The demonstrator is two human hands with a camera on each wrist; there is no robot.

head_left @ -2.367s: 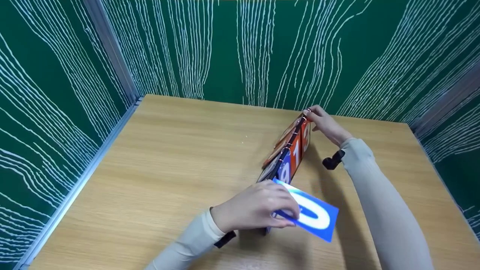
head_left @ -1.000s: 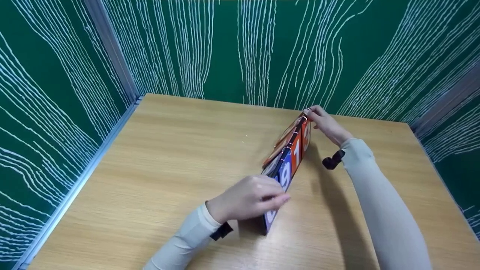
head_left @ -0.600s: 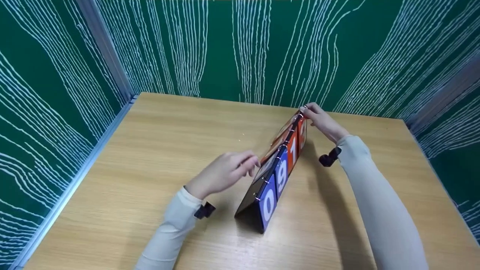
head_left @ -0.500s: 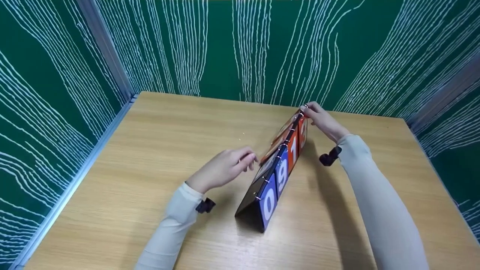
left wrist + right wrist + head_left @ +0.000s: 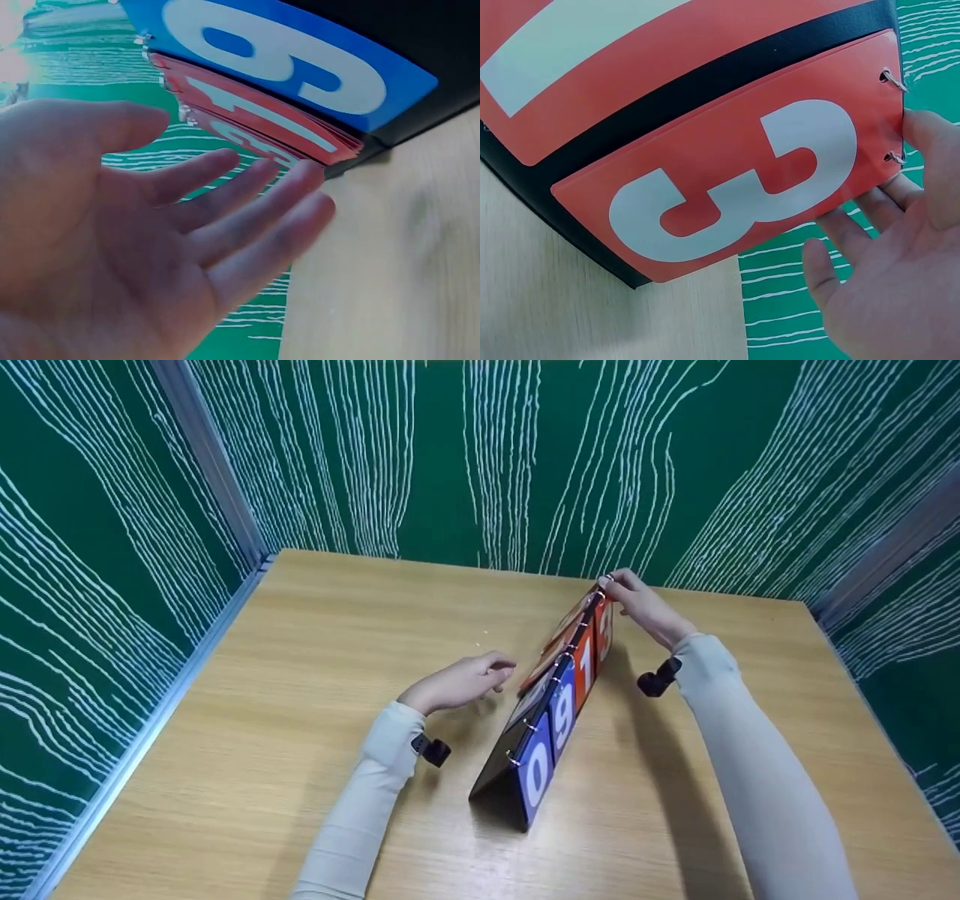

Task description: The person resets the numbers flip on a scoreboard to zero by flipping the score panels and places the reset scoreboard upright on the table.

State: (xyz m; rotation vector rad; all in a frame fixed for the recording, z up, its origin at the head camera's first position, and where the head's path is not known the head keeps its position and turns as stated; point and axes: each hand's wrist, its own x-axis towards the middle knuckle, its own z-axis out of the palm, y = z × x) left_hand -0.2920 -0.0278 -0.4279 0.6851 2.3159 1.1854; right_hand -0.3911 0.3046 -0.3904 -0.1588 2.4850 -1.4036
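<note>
A tabletop flip scoreboard (image 5: 566, 690) stands like a tent on the wooden table, running from near to far. On its right face hang blue cards with 0 (image 5: 535, 774) and 9 (image 5: 563, 706) and red cards with 1 (image 5: 586, 660) and 3 (image 5: 735, 180), on metal rings. My right hand (image 5: 645, 607) holds the far top corner, thumb at the ring edge and fingers at the end of the board. To the left of the board hovers my left hand (image 5: 461, 682), fingers loosely bent and apart from the cards. The left wrist view shows its palm (image 5: 142, 247) holding nothing.
Green panels with wavy white lines (image 5: 442, 457) rise behind the table (image 5: 337, 645) and at both sides. A grey metal post (image 5: 214, 450) stands at the back left corner. Each sleeve carries a small black camera (image 5: 658, 678).
My left hand has let go of the blue 0 card, which now hangs flat on the right face. That hand has moved left and back, behind the board. The right hand keeps its hold.
</note>
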